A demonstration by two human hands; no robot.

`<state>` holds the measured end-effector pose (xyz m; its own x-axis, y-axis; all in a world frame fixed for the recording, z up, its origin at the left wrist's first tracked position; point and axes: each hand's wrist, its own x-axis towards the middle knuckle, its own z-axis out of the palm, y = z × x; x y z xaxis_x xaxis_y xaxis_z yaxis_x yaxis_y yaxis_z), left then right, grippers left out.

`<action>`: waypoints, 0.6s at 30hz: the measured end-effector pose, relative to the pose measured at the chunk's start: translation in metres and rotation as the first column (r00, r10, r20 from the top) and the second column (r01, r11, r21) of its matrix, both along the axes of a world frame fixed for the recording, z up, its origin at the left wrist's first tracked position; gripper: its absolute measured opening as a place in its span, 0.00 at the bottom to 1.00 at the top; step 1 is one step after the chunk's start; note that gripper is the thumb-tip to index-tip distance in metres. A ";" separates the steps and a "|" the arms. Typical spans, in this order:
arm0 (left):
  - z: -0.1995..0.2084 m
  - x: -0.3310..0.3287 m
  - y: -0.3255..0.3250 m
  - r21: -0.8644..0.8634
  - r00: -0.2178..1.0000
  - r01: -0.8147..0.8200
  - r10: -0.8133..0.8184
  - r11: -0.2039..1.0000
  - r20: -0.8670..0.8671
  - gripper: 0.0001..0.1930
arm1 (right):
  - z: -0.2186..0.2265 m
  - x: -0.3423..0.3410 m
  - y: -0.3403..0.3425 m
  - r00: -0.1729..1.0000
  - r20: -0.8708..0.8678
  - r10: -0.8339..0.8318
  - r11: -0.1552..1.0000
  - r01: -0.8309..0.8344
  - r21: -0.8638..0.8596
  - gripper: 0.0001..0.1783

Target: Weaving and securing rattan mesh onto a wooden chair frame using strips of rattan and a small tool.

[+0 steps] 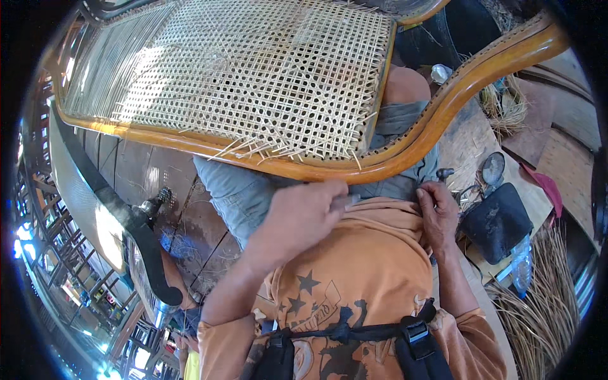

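A curved, varnished wooden frame (278,166) lies across my lap. Woven cane webbing (253,69) fills it, with loose cane ends sticking out along the near and right edges. My left hand (307,212) is closed just below the frame's near rail, slightly blurred. A small grey, shiny object (344,202) shows at its fingers, its kind unclear. My right hand (438,212) rests by my right hip, thumb and fingers curled together; what they hold, if anything, is hidden.
To the right lie a small dark-headed tool (445,172), a black pad (497,221), a plastic bottle (521,266), a cane bundle (538,304) and a coil of strands (503,104). At left stands another dark-framed caned piece (95,171), with a person's foot (155,201) beside it.
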<state>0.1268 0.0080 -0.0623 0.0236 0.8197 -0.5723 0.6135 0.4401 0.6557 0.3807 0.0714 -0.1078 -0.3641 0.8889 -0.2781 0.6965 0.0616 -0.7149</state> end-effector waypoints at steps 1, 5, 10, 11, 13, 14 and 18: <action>-0.003 0.005 -0.006 -0.019 1.000 0.005 -0.006 1.000 -0.010 0.10 | -0.003 0.002 -0.001 1.000 0.004 0.005 1.000 -0.005 0.009 0.05; -0.014 0.018 -0.026 -0.032 0.990 -0.097 0.100 0.995 0.099 0.11 | 0.002 -0.009 0.006 1.000 -0.020 0.021 0.999 -0.021 -0.026 0.04; -0.017 0.010 -0.033 0.170 0.931 -0.353 0.363 0.920 -0.030 0.10 | 0.035 -0.049 0.040 0.979 -0.103 0.176 0.984 -0.175 0.024 0.04; -0.015 0.006 -0.034 0.139 0.881 -0.465 0.473 0.874 -0.031 0.09 | 0.037 -0.061 0.049 0.965 -0.113 0.238 0.965 -0.222 0.142 0.04; -0.012 -0.002 -0.030 0.122 0.805 -0.582 0.591 0.804 -0.055 0.07 | 0.038 -0.082 0.065 0.947 -0.107 0.304 0.927 -0.268 0.264 0.04; -0.011 -0.006 -0.028 0.129 0.803 -0.586 0.595 0.800 -0.046 0.07 | 0.037 -0.091 0.073 0.962 -0.092 0.258 0.953 -0.238 0.187 0.05; -0.006 -0.017 -0.015 0.476 0.837 -0.379 0.514 0.793 -0.189 0.09 | 0.029 -0.109 0.092 0.949 0.042 0.314 0.926 -0.316 0.208 0.07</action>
<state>0.1096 -0.0068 -0.0683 -0.5169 0.8495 -0.1057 0.6054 0.4501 0.6565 0.2712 0.1631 -0.0790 -0.6331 0.7672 -0.1025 0.6225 0.4260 -0.6565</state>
